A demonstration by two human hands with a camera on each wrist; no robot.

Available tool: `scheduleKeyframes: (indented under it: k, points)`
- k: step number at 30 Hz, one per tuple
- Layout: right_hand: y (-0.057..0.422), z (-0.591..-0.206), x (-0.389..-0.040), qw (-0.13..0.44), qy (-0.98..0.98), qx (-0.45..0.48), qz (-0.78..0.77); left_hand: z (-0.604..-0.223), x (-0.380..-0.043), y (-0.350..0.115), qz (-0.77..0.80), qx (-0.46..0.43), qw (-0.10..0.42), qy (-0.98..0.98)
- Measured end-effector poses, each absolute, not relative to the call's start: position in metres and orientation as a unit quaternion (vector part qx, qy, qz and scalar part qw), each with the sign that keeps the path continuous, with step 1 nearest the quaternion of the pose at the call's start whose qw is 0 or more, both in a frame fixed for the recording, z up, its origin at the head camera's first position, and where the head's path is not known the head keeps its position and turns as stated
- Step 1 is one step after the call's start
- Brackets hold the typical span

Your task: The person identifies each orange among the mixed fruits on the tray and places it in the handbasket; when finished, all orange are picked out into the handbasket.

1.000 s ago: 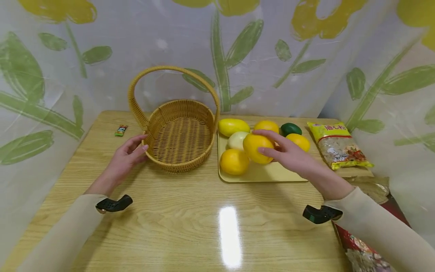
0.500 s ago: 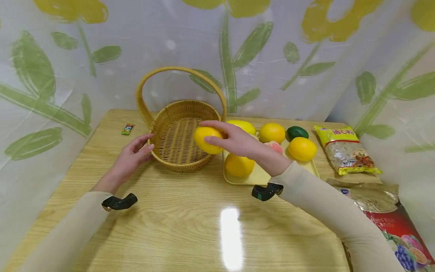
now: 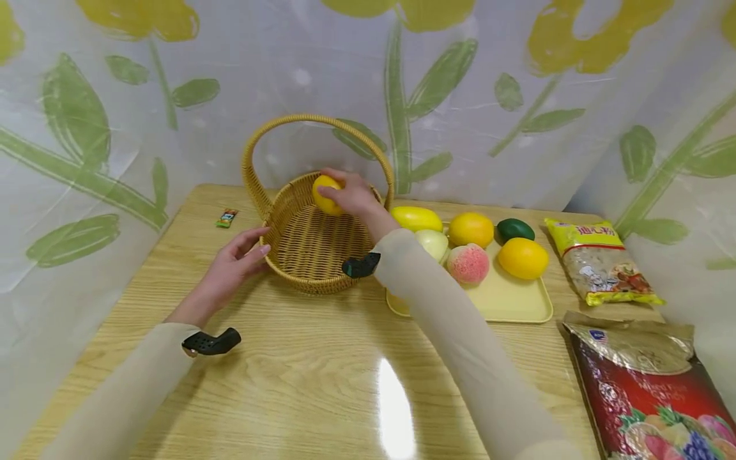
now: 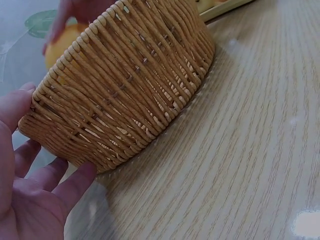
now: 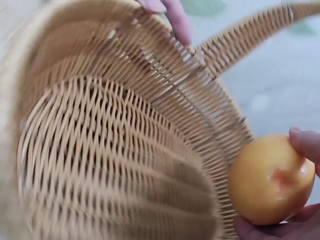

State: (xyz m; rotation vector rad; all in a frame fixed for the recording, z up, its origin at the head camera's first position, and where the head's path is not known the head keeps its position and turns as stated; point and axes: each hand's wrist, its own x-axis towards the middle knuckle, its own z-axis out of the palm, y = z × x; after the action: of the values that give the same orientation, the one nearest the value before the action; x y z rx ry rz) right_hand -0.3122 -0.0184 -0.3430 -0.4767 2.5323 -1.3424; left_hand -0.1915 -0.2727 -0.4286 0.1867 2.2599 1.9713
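Note:
In the head view my right hand (image 3: 353, 191) grips a yellow-orange toy orange (image 3: 326, 195) over the back part of the round wicker basket (image 3: 313, 252). The right wrist view shows the orange (image 5: 270, 180) between thumb and fingers, close to the basket's inner wall, with a reddish dimple facing the camera. At the basket's left side my left hand (image 3: 237, 255) holds it by the rim. Seen from the left wrist, the thumb lies at the rim and the fingers of the left hand (image 4: 42, 195) rest along the outer wall. Inside, the bare woven bottom shows.
Right of the basket, a yellow tray (image 3: 517, 310) bears several toy fruits, including a pink peach (image 3: 468, 264) and a dark green fruit (image 3: 515, 230). A yellow food bag (image 3: 604, 262) and a red candy bag (image 3: 650, 390) lie farther right. A small packet (image 3: 227, 218) lies left.
My right hand has taken the orange from over the tray leftward to the back of the basket. The left hand has stayed at the rim. The head view has shifted slightly.

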Motion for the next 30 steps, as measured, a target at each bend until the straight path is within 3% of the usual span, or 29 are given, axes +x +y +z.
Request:
scheduleKeyframes:
  k: [7, 16, 30]
  points:
    - [-0.035, -0.37, -0.316, 0.116, 0.855, -0.06, -0.501, -0.428, -0.19, -0.27, 0.656, 0.062, 0.07, 0.749]
    - [-0.05, -0.379, -0.31, 0.131, 0.882, -0.103, -0.44, -0.427, -0.188, -0.269, 0.669, 0.063, 0.069, 0.737]
    - [-0.05, -0.379, -0.31, 0.144, 0.865, -0.083, -0.474, -0.428, -0.192, -0.268, 0.666, 0.057, 0.071, 0.741]
